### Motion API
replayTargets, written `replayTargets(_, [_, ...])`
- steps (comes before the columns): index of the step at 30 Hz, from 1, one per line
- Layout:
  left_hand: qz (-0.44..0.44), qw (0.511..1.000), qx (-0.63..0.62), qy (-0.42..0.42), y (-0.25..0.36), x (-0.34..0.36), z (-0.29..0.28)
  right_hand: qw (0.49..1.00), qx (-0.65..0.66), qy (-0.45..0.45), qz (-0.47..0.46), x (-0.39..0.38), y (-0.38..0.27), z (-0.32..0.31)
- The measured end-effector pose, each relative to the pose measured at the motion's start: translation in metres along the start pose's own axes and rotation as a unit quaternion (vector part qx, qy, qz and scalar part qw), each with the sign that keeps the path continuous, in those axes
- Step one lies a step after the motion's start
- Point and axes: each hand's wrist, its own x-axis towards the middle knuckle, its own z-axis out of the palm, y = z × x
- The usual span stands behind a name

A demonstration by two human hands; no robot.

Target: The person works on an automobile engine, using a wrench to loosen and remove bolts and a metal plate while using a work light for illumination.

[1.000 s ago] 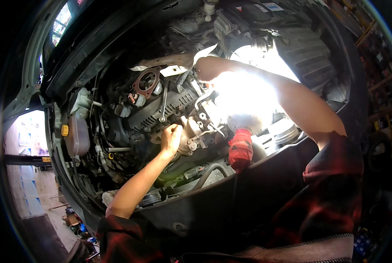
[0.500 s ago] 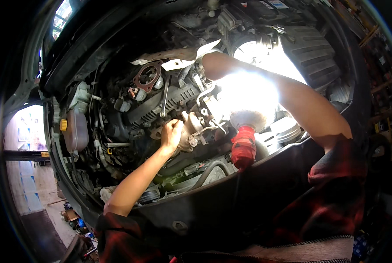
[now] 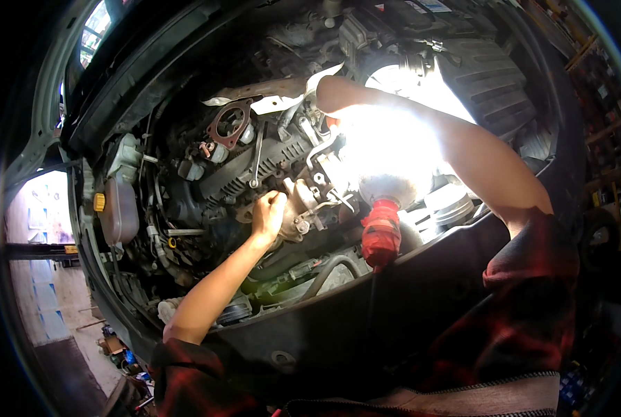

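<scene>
Left hand (image 3: 268, 214) was curled into a fist beside the metal housing (image 3: 300, 206) on the engine (image 3: 218, 182), below a ring-ended wrench (image 3: 257, 160). Right forearm (image 3: 487, 154) reached across; its hand's grip could not be determined.

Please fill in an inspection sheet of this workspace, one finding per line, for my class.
Surface: engine bay, with a ribbed engine cover.
Job's things: metal housing beside the left hand; work lamp, lit, with red-wrapped handle.
Clutter: wrench lying over the cover; brown ring gasket.
Hands: left, fingers curled, contents hidden; right hand mostly hidden, grip cannot be told.
Cables: lamp cord unclear; curved hose near the front edge.
Surroundings: shelving at right.
</scene>
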Motion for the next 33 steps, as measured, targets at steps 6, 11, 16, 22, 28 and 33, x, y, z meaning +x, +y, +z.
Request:
replayTargets(6, [-0.013,0.999,0.032,0.029,-0.001,-0.009,-0.009,0.997,0.068,0.017,0.028,-0.029,-0.059,-0.023])
replayTargets(11, [-0.005,0.999,0.029,0.012,0.004,-0.003,-0.005,0.997,0.026,0.025,0.061,-0.021,-0.040,-0.014])
replayTargets(16, [-0.013,0.999,0.032,0.021,-0.002,-0.007,-0.009,0.995,0.089,0.008,0.038,-0.026,-0.047,-0.012])
replayTargets(22, [-0.008,1.000,0.021,0.014,-0.005,-0.004,-0.007,0.990,0.112,-0.082,0.004,-0.032,-0.041,-0.017])
replayTargets(28, [-0.014,0.998,0.052,0.037,-0.005,-0.017,-0.020,0.992,0.121,-0.019,0.038,-0.029,-0.065,-0.012])
replayTargets(33, [0.017,0.999,0.028,0.004,0.003,0.003,0.004,0.960,-0.095,-0.120,-0.235,0.010,0.033,0.013])
